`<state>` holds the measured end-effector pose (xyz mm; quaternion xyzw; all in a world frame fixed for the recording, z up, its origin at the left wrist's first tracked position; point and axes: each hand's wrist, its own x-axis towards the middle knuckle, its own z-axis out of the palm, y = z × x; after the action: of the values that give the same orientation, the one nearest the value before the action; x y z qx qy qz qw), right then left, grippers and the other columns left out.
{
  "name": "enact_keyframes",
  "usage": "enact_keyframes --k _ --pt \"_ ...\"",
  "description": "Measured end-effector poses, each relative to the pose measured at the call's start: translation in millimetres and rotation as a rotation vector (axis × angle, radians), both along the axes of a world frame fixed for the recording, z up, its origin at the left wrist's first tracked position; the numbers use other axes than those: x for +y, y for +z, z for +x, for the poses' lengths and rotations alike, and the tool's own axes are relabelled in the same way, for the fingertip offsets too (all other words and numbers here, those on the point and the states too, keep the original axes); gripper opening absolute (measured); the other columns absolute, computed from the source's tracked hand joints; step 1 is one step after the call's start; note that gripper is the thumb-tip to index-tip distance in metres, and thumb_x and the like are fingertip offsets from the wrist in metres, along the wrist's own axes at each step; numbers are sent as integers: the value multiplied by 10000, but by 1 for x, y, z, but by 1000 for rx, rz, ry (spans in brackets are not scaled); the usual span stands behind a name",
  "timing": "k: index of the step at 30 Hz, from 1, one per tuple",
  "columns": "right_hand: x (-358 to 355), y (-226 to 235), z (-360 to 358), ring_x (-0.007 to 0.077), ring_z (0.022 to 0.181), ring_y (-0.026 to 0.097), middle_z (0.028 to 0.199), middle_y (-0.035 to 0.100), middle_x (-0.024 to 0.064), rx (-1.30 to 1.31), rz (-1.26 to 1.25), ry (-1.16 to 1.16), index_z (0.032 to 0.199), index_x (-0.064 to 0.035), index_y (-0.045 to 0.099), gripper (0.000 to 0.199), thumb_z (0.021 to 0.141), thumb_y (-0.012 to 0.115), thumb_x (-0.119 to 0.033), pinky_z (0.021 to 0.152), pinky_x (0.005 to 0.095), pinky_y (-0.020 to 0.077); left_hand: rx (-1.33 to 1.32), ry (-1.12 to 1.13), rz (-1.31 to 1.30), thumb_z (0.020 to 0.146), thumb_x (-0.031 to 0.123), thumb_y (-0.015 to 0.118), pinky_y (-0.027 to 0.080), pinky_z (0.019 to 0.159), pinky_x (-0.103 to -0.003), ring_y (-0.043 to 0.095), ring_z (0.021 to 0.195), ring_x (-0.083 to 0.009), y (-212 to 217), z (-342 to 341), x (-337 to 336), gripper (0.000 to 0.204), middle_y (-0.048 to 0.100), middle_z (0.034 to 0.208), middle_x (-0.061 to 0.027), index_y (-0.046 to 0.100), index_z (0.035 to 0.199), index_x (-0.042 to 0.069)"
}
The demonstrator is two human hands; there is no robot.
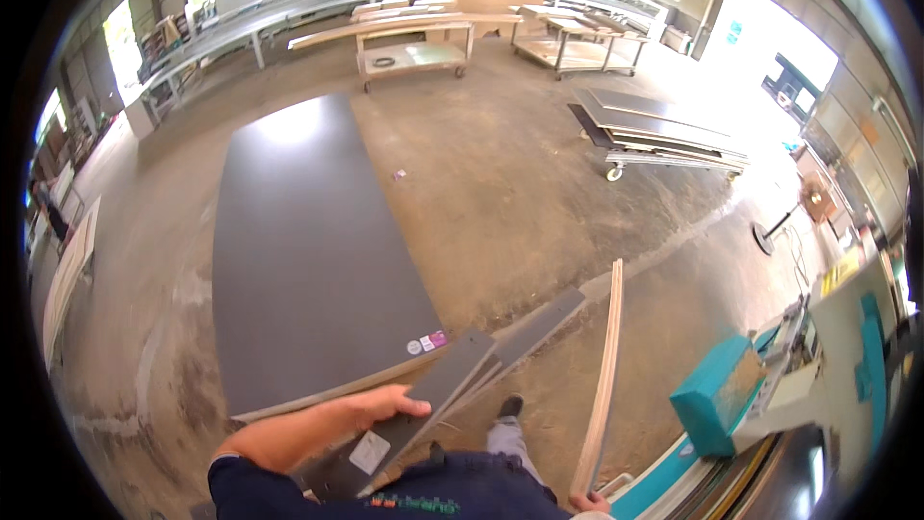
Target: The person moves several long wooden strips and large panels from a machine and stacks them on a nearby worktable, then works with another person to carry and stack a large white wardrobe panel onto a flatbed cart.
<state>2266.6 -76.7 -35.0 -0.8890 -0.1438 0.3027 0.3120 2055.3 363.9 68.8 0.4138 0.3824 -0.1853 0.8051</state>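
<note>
Long strips in both hands, little room either side

I have the left hand (390, 405) clamped on a long dark-grey flat board strip (448, 380), thumb over its edge, fingers hidden beneath; a second dark-grey board strip (541, 329) fans out beyond it. My right hand (591, 503), partly cut off, is closed round the near end of a long, pale-edged wooden strip (604, 376) reaching away ahead.

To handle these well, I'd square the fanned pair, grip nearer their balance point and move slowly, since the far ends could swing wide.

Just beyond the left grip lies a large dark-grey rectangular panel (308, 250); I can't tell whether the strips touch it. Right of the right grip stands a teal box-shaped machine housing (712, 404). A dark shoe (510, 406) shows between the grips. Far ahead right, a wheeled metal trolley (664, 160) carries stacked boards (659, 125).
</note>
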Motion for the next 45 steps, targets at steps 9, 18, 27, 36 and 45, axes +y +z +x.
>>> enact_keyframes --k 9,18,27,36,45 --pt "191 27 250 209 869 547 934 631 128 308 150 -194 1043 86 592 382 762 610 -173 752 332 433 40 307 0 762 306 689 470 808 -326 577 933 -184 -31 121 94 604 585 1066 -103 459 1250 34" --pt "422 16 429 207 797 559 890 611 135 89 130 -103 964 87 596 385 678 649 -166 698 317 437 91 530 -33 797 285 660 498 638 -326 595 727 -150 -99 263 274 405 605 879 -66 538 1094 39" --pt "641 10 572 284 987 550 1092 587 203 239 83 57 1110 91 550 486 704 628 -166 812 374 430 98 538 23 777 303 678 495 607 -304 587 662 -149 -68 400 518 373 599 824 -63 559 1016 43" --pt "935 -50 748 94 526 520 614 568 21 7 378 258 708 49 610 221 569 704 -95 476 238 412 90 723 -7 769 280 682 481 645 -304 589 732 -154 -89 511 697 432 611 886 -59 549 1115 58" --pt "1260 19 884 93 538 511 634 567 20 211 288 436 758 51 606 342 546 773 -159 512 243 422 -33 1018 -108 799 271 638 510 585 -306 611 631 -169 -134 598 878 316 635 802 -67 601 1001 30"
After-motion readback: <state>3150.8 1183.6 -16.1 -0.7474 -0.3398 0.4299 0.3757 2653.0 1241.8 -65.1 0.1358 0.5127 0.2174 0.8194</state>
